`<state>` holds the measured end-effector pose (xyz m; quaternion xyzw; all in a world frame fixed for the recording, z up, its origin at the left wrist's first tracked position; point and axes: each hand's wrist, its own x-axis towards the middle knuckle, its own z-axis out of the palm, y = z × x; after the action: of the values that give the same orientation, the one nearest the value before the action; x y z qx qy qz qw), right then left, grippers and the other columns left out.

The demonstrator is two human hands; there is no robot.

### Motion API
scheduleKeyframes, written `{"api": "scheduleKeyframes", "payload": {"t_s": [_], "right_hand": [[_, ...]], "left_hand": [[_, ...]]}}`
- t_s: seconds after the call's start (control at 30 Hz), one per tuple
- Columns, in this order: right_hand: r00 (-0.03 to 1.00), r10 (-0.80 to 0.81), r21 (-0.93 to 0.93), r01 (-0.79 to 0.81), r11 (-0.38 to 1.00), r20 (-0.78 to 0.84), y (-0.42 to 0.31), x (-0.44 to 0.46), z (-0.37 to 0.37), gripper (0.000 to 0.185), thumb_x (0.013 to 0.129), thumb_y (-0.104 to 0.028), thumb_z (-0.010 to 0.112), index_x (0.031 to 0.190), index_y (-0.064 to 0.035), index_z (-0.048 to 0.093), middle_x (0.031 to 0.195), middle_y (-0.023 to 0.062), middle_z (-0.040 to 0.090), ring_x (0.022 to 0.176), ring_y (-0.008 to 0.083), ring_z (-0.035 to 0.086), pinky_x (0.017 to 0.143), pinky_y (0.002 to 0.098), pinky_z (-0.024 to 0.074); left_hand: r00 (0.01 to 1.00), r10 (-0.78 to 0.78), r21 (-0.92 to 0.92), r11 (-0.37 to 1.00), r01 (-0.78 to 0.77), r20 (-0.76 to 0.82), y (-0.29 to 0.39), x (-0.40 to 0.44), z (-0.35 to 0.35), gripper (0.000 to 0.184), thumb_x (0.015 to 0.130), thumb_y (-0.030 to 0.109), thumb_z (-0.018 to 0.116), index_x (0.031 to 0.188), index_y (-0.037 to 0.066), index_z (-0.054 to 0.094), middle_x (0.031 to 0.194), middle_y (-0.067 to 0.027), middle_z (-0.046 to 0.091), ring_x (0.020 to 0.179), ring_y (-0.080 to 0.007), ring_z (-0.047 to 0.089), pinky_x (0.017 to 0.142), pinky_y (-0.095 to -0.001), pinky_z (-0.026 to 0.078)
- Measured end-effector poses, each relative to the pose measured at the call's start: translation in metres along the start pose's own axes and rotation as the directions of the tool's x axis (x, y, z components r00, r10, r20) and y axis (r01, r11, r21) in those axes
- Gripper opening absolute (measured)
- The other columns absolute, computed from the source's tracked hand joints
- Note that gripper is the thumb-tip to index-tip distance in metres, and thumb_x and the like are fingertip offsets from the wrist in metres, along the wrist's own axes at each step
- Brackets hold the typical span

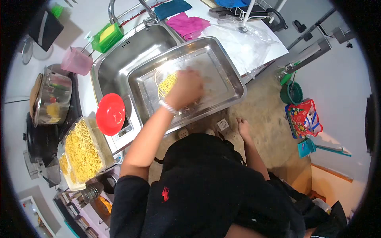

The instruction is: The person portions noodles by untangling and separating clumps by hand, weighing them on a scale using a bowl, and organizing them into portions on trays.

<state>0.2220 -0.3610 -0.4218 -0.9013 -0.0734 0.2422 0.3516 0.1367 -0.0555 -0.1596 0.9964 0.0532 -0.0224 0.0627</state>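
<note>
My left hand [186, 89], blurred by motion, is over a large metal tray [228, 63] lying partly across the sink. Its fingers are too smeared to show whether they hold anything. A small heap of yellow noodles [167, 84] lies in the tray beside this hand, with loose strands around it. My right hand [243, 127] hangs low over the floor, its fingers slightly apart and nothing seen in it. Left of the tray, a red bowl [110, 114] with a few strands inside rests on a small scale [124, 133]. More yellow noodles [82, 152] fill a clear container at the lower left.
A steel sink [115, 67] sits behind the tray, with a green sponge holder [107, 38] at its edge. Pink cloth [188, 25] and plastic wrap [254, 43] lie at the right. A pot [53, 97] and pink cup [77, 60] stand left; a green bucket [291, 93] is on the floor.
</note>
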Motion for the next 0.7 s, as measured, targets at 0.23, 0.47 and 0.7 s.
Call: {"api": "scheduleKeyframes", "payload": {"t_s": [0.23,0.47,0.7], "right_hand": [[0.983,-0.015,0.073,0.002,0.997,0.180,0.031,0.015,0.003,0.041,0.095,-0.032,0.048,0.114,0.0017,0.062,0.118,0.0228,0.061,0.109,0.0350,0.058,0.093,0.0400,0.0434],[0.832,-0.373,-0.113,0.452,0.885,0.412,0.058,0.076,0.073,0.049,0.100,-0.021,0.044,0.144,-0.0022,0.033,0.147,0.0156,0.038,0.129,0.0306,0.044,0.105,0.0410,0.0349],[0.746,-0.067,-0.026,0.113,0.993,0.662,-0.004,0.084,0.112,0.047,0.092,-0.030,0.052,0.132,-0.0072,0.044,0.128,0.0122,0.049,0.110,0.0278,0.051,0.090,0.0417,0.0410]], "left_hand": [[0.816,-0.512,-0.493,0.801,0.340,-0.267,-0.045,-0.082,-0.065,0.012,0.076,0.012,0.069,0.085,0.004,0.069,0.086,-0.0147,0.063,0.084,-0.0319,0.062,0.079,-0.0387,0.049],[0.784,-0.566,-0.591,0.733,0.337,-0.255,0.008,-0.105,-0.038,0.029,0.082,0.008,0.059,0.112,0.006,0.059,0.107,-0.0180,0.061,0.105,-0.0328,0.058,0.088,-0.0384,0.047],[0.651,-0.651,-0.742,0.641,0.196,-0.391,0.021,-0.196,-0.066,0.029,0.083,0.005,0.060,0.112,0.004,0.060,0.110,-0.0149,0.061,0.112,-0.0319,0.056,0.097,-0.0373,0.044]]}}
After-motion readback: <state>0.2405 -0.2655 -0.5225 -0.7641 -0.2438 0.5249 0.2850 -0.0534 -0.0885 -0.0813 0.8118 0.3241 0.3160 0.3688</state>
